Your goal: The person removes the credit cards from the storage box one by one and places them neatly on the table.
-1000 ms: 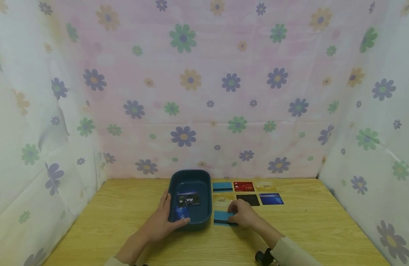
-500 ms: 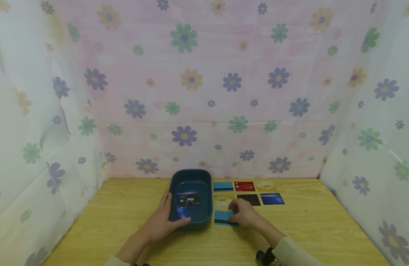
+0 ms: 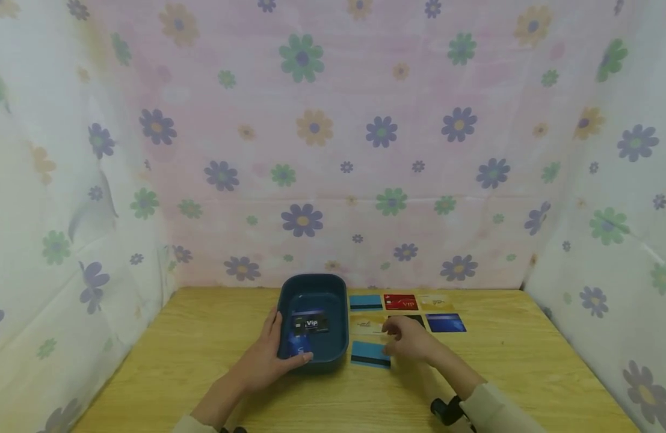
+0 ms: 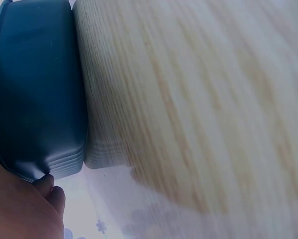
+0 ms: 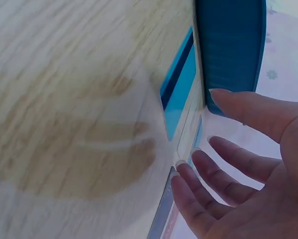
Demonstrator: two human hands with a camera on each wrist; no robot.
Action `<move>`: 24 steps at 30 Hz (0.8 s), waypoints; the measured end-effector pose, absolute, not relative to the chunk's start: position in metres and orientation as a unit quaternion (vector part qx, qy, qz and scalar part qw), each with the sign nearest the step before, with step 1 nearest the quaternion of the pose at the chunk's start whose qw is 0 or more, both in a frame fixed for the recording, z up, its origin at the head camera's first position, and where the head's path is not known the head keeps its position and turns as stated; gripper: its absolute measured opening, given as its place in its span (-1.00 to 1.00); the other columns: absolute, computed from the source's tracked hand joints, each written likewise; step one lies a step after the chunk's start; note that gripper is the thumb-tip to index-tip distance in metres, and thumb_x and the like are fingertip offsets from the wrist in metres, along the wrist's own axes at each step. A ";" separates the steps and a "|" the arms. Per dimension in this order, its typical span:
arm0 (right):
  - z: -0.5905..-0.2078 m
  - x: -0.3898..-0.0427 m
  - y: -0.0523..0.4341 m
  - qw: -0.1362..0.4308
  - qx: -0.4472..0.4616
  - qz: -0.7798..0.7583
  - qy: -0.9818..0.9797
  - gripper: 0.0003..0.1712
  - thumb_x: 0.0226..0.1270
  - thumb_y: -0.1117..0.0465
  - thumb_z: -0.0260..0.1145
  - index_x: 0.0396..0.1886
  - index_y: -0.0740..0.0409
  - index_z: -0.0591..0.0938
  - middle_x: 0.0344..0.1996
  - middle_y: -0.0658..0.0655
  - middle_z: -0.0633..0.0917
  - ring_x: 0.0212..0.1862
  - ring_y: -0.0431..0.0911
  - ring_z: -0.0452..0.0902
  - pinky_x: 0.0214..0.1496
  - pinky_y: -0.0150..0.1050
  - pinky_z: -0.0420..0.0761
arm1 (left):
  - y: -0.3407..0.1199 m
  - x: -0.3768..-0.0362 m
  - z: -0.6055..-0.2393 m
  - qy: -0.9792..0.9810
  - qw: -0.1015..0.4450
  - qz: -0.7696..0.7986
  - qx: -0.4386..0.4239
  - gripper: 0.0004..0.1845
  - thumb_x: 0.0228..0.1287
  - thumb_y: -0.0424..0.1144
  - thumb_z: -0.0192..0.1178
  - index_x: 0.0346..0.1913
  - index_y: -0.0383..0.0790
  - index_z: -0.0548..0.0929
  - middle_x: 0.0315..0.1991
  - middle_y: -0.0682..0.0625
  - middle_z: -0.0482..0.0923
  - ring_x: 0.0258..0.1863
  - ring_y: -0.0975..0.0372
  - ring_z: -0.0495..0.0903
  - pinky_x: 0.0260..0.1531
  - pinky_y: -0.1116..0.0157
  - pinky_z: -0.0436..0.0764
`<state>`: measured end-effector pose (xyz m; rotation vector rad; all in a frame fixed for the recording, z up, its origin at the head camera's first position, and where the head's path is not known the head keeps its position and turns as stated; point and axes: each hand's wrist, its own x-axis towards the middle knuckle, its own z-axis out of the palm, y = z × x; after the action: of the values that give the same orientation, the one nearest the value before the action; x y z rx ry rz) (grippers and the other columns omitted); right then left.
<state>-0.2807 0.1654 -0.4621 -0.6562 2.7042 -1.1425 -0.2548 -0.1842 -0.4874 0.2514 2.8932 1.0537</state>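
a dark blue tray [image 3: 339,300] was seen low in the middle of the head view, set on a wooden table [image 3: 203,343]. the left hand [image 3: 270,356] was laid against the tray's near left corner, its thumb hooked over the rim and the fingers down the outer wall, so the tray was gripped by that hand. in the left wrist view the tray [image 4: 34,89] filled the upper left of the frame, and part of the left hand [image 4: 19,209] was seen in the lower left corner, touching the tray's wall.

inside the tray a black card [image 3: 311,325] marked "vip" was lying flat, with a blue card [image 3: 298,344] just nearer, close beside the left thumb.

the right hand [image 3: 411,340] was held just right of the tray, its fingers spread apart and relaxed, nothing being held. in the right wrist view the right hand [image 5: 258,169] was shown open at the lower right, the fingers [image 5: 238,107] straight and clear of the table. a light blue card with a dark stripe [image 3: 370,355] was lying flat on the table just beside that hand, between it and the tray; in the right wrist view this card [image 5: 180,92] was seen in the upper middle, next to the tray's wall [image 5: 231,47].

further back, to the right of the tray, other cards were laid out in rows: a light blue one [image 3: 366,302], a red one [image 3: 400,302], a pale gold one [image 3: 435,300], a tan one [image 3: 367,325] and a dark blue one [image 3: 445,323]. a black one [image 3: 416,317] was partly hidden behind the right hand.
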 end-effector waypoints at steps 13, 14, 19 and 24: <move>-0.443 -0.277 0.157 0.078 -0.270 -0.403 0.871 -0.49 0.30 0.24 0.46 0.19 0.32 0.58 0.07 0.31 0.62 0.04 0.24 0.55 0.06 0.10 0.58 | -0.185 -0.257 -0.489 0.936 0.026 0.341 0.085 0.38 0.12 0.45 0.33 0.66 -0.25 -0.25 0.67 -0.17 -0.43 0.50 -0.30 0.16 0.30 -0.27 0.39; -0.441 -0.276 0.154 0.078 -0.274 -0.409 0.867 -0.50 0.31 0.23 0.45 0.19 0.31 0.58 0.08 0.31 0.62 0.04 0.25 0.55 0.06 0.10 0.58 | -0.185 -0.257 -0.490 0.936 0.026 0.341 0.085 0.38 0.12 0.45 0.32 0.66 -0.24 -0.25 0.67 -0.17 -0.43 0.49 -0.31 0.17 0.29 -0.28 0.40; -0.436 -0.274 0.137 0.077 -0.284 -0.428 0.855 -0.51 0.36 0.23 0.42 0.23 0.30 0.56 0.10 0.34 0.60 0.07 0.24 0.54 0.08 0.07 0.58 | -0.185 -0.255 -0.491 0.936 0.025 0.341 0.083 0.38 0.11 0.46 0.33 0.66 -0.26 -0.24 0.67 -0.19 -0.42 0.49 -0.33 0.17 0.28 -0.28 0.40; -0.432 -0.275 0.117 0.065 -0.291 -0.434 0.850 -0.52 0.41 0.19 0.40 0.24 0.28 0.56 0.10 0.30 0.60 0.07 0.17 0.56 0.10 0.04 0.60 | -0.184 -0.255 -0.490 0.934 0.022 0.345 0.084 0.38 0.11 0.45 0.33 0.66 -0.25 -0.23 0.67 -0.18 -0.41 0.49 -0.31 0.17 0.28 -0.28 0.40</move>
<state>-0.2748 0.1168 -0.4324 -0.8769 2.5659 -1.3084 -0.2555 -0.1838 -0.4901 0.2618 2.8957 1.0701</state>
